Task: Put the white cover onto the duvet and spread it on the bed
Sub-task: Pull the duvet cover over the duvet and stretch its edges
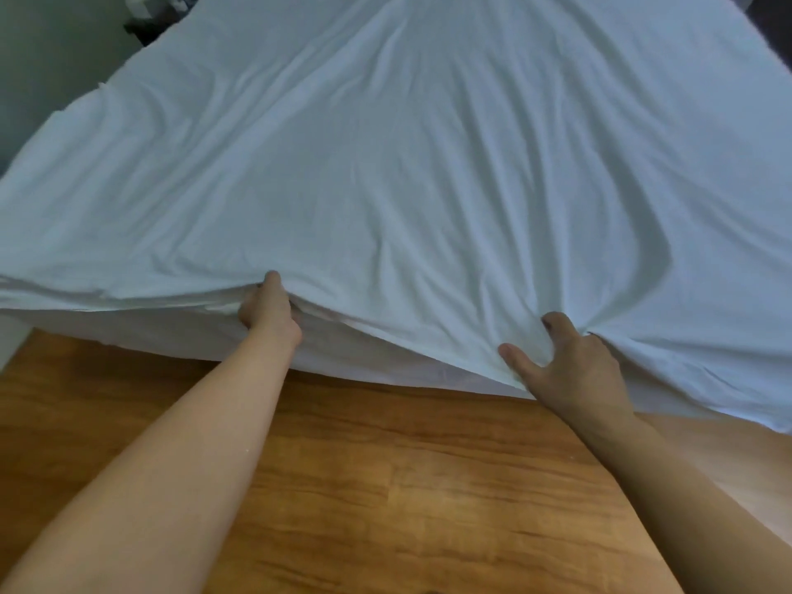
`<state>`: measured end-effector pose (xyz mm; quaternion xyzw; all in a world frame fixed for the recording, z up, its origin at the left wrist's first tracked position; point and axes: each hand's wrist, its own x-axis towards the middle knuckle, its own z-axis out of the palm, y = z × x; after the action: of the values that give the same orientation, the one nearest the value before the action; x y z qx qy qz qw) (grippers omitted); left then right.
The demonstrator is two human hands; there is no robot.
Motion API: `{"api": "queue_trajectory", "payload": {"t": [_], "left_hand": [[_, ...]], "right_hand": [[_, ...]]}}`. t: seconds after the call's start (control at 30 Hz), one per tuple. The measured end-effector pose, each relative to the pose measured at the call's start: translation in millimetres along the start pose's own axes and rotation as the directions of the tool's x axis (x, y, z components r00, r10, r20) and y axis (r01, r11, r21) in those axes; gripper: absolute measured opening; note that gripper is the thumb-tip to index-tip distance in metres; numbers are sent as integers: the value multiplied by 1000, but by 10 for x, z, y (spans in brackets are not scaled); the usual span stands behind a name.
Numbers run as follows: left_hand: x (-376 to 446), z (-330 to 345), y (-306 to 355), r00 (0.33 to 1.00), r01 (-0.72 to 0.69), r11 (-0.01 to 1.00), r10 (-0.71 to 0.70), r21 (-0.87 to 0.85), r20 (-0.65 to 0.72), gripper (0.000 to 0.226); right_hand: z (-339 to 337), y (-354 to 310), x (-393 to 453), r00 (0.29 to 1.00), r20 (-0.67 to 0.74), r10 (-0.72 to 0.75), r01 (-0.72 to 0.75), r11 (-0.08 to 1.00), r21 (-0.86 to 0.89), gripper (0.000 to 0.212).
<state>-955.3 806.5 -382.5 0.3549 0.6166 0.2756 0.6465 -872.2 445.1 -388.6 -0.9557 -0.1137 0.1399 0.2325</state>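
Observation:
The white cover (407,165) lies spread over the whole bed, with long creases fanning out from its near edge. My left hand (268,310) grips that near edge left of centre, thumb on top and fingers hidden under the cloth. My right hand (565,358) holds the edge further right; its thumb and one finger lie on top while the other fingers are tucked into a fold. Between my hands the edge sags, and a second white layer (368,353) shows beneath it. Whether the duvet is inside the cover cannot be told.
A wooden floor (385,486) runs along the foot of the bed under my arms. Some dark objects (141,23) stand at the far left corner beside a pale wall. A dark strip (771,23) borders the bed at the far right.

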Motion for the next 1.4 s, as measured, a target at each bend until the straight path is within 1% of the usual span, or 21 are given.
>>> {"api": "queue_trajectory", "payload": {"t": [0.07, 0.1, 0.17, 0.2, 0.27, 0.33, 0.4, 0.43, 0.47, 0.5, 0.57, 0.6, 0.67, 0.7, 0.73, 0.83, 0.93, 1.07, 1.2, 1.3, 1.4], "left_hand": [[12, -22, -3, 986, 75, 965, -110, 252, 128, 24], [-2, -40, -12, 983, 30, 928, -94, 372, 156, 23], [42, -73, -19, 977, -169, 840, 72, 516, 201, 13], [94, -87, -18, 962, -255, 804, 157, 537, 223, 16], [163, -110, 29, 952, -298, 795, 212, 528, 218, 22], [179, -110, 93, 966, -251, 821, 176, 512, 191, 13], [133, -83, 119, 981, -82, 871, -16, 485, 194, 4], [125, -71, 106, 970, 10, 892, -118, 452, 212, 12], [116, -60, 82, 958, 66, 908, -174, 414, 227, 17], [127, -64, 37, 958, 66, 916, -170, 396, 233, 21], [164, -104, -93, 985, -45, 889, -38, 456, 171, 29], [167, -149, -158, 988, -132, 834, 70, 535, 134, 29], [134, -247, -265, 956, -276, 675, 264, 684, 125, 17], [114, -297, -311, 943, -309, 652, 307, 693, 131, 14], [80, -350, -343, 938, -320, 670, 322, 670, 127, 14], [6, -477, -423, 955, -287, 796, 284, 532, 90, 13], [-11, -555, -500, 960, -275, 853, 268, 444, 80, 11], [158, -690, -658, 975, -216, 855, 218, 471, 52, 20], [361, -732, -952, 988, -145, 828, 153, 542, 31, 12], [515, -613, -1041, 993, -116, 803, 111, 584, 44, 16], [515, -566, -947, 997, 9, 800, -51, 600, 53, 21]], "right_hand": [[-48, -15, -1, 1000, 1, -22, 22, 1000, 13, 78], [-74, -19, 1, 1000, 5, -31, 31, 999, 21, 78], [-135, -28, 10, 999, 7, -35, 35, 999, 41, 78], [-173, -39, 14, 999, 5, -34, 34, 998, 54, 78], [-242, -58, 23, 1000, -2, -26, 26, 996, 85, 77], [-272, -62, 35, 999, 0, -32, 32, 994, 105, 75], [-250, -46, 41, 999, 2, -34, 34, 994, 102, 74], [-222, -35, 37, 999, -1, -33, 33, 995, 96, 74], [-186, -26, 28, 999, -8, -36, 37, 996, 84, 74], [-141, -11, 14, 999, -19, -41, 42, 997, 68, 74], [-24, 38, -19, 998, -45, -52, 54, 998, 30, 74], [48, 77, -40, 997, -56, -55, 56, 998, 21, 72], [183, 174, -96, 996, -77, -45, 49, 998, 43, 71], [237, 221, -121, 996, -82, -27, 33, 997, 74, 71], [277, 262, -143, 997, -82, 7, 3, 993, 117, 72], [360, 342, -189, 993, -68, 96, -79, 973, 215, 71], [439, 391, -196, 990, -84, 113, -93, 974, 207, 69], [544, 461, -181, 991, -81, 110, -92, 977, 194, 69], [768, 569, -143, 991, 2, 137, -135, 978, 159, 69], [929, 632, 35, 988, 40, 147, -150, 980, 129, 70], [918, 605, 230, 980, 120, 159, -168, 984, 64, 77]]}}
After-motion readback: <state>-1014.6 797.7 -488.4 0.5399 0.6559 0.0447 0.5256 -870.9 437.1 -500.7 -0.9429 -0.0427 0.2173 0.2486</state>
